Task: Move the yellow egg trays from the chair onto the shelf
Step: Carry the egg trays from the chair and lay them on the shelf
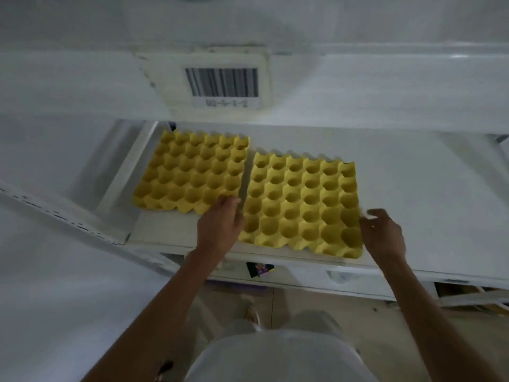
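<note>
Two yellow egg trays lie flat side by side on the white shelf point(413, 194). The left tray point(190, 172) sits further back; the right tray point(300, 202) reaches the shelf's front edge. My left hand point(220, 224) rests in the gap between them, fingers apart, touching the near right corner of the left tray and the left edge of the right tray. My right hand point(381, 232) is at the right tray's right edge, fingers loosely curled, holding nothing. The chair is out of view.
The shelf above carries a barcode label point(223, 84) on its front edge. A perforated white upright point(68, 219) slants at the left. Below the shelf are a lower shelf with small items point(260, 268) and the tiled floor.
</note>
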`<move>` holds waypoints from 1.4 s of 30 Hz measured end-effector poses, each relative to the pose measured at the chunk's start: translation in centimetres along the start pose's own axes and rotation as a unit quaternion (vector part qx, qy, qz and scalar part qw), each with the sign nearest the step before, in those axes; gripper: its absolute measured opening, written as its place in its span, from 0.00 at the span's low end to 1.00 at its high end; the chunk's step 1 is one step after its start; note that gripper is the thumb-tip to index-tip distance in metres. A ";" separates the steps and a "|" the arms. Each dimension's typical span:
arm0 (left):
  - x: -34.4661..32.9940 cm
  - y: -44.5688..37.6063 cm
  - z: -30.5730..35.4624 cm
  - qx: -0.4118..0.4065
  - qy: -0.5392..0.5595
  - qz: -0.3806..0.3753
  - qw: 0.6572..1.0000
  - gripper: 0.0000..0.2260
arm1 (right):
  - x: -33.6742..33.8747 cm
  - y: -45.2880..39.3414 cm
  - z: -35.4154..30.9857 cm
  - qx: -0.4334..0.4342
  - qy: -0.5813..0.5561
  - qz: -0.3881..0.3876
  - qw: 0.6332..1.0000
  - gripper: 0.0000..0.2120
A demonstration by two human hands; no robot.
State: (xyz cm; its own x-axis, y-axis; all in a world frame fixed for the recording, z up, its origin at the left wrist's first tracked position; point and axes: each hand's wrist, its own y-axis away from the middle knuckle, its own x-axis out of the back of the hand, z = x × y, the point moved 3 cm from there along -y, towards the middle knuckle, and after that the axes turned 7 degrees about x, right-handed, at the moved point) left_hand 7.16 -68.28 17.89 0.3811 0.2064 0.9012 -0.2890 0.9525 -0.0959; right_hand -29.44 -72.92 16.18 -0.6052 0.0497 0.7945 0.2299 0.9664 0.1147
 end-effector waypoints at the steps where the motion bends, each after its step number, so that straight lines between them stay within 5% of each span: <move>1: 0.3 -0.7 -0.7 -0.014 0.002 0.005 1.000 0.13 | -0.4 1.1 -0.6 0.057 0.095 0.034 0.993 0.24; 5: 0.1 -4.3 -3.5 -0.045 -0.078 0.017 0.996 0.21 | -3.3 5.2 -4.1 0.290 0.206 0.056 0.933 0.29; 9: -2.1 -7.0 -6.3 -0.021 -0.151 -0.024 0.988 0.24 | -8.1 5.5 -5.4 0.344 0.263 -0.033 0.901 0.30; 30: -3.9 -7.3 -7.0 -0.023 -0.171 0.001 0.985 0.27 | -10.7 -11.9 -13.8 0.333 0.346 -0.145 0.865 0.31; 42: -3.2 -7.2 -6.3 -0.018 -0.174 -0.018 0.984 0.26 | -10.4 -11.9 -15.8 0.296 0.366 -0.171 0.866 0.31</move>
State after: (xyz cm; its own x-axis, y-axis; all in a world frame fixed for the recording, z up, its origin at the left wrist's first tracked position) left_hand 13.51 -74.43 13.05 0.0640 0.0889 0.9940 -0.2463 0.9666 -0.0706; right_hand -13.86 -88.88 15.99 0.1333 -0.2275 0.9646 -0.4297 0.8638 0.2631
